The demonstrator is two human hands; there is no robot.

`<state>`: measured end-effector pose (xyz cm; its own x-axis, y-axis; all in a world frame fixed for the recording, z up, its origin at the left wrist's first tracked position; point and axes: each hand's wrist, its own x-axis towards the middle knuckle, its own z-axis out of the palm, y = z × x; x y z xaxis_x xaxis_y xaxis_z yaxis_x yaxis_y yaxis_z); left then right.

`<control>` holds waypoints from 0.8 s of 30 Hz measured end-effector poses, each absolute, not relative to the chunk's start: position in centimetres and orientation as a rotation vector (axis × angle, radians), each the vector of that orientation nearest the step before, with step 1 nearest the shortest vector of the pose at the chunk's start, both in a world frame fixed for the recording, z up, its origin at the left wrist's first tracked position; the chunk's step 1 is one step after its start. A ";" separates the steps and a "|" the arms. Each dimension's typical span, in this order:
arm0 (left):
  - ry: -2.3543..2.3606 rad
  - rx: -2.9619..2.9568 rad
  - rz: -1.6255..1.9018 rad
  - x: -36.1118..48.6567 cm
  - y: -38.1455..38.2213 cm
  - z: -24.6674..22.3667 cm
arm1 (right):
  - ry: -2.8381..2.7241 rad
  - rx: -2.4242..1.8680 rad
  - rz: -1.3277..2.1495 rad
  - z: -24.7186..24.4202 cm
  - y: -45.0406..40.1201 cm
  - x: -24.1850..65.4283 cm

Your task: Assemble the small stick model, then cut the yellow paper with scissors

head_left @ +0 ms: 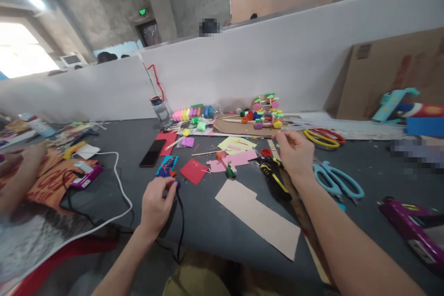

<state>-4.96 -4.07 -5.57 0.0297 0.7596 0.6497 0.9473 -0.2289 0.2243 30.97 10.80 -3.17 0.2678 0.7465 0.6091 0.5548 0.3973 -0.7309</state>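
My left hand (157, 201) is closed at the table's near left, its fingertips pinched beside a small dark blue piece (178, 185); what they grip is too small to tell. Just beyond it lies a blue packet (167, 166). My right hand (294, 152) is raised with thumb and finger pinched, and anything between them cannot be made out. Black and yellow pliers (275, 180) lie to its left, near a wooden strip (312, 249). Between the hands are a red square (194, 171), pink paper (236, 160), a small green piece (231, 171) and a beige card (260, 217).
Light blue scissors (338, 180) and a purple glue gun (412, 231) lie to the right. A colourful stick model (267, 111) and a water jar (160, 111) stand near the white partition (222, 69). At left are a phone (152, 153), a white cable (121, 185) and another person's arm (24, 175).
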 end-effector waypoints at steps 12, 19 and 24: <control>-2.044 -2.072 -0.876 -8.1 -5.8 -7.9 | -1.623 -1.206 0.117 -2.8 9.0 27.9; -2.065 -2.126 -0.967 -7.9 -6.2 -8.6 | -2.113 -0.957 0.112 0.3 4.3 20.8; -2.079 -2.112 -1.084 -8.1 -6.4 -8.9 | -2.557 -0.905 0.144 -1.0 2.4 10.3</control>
<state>-8.09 -6.45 -8.86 -0.1042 0.8867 0.4504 0.8771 -0.1316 0.4620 10.31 2.39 -1.02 -0.6986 0.6214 0.3547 0.5778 0.7824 -0.2326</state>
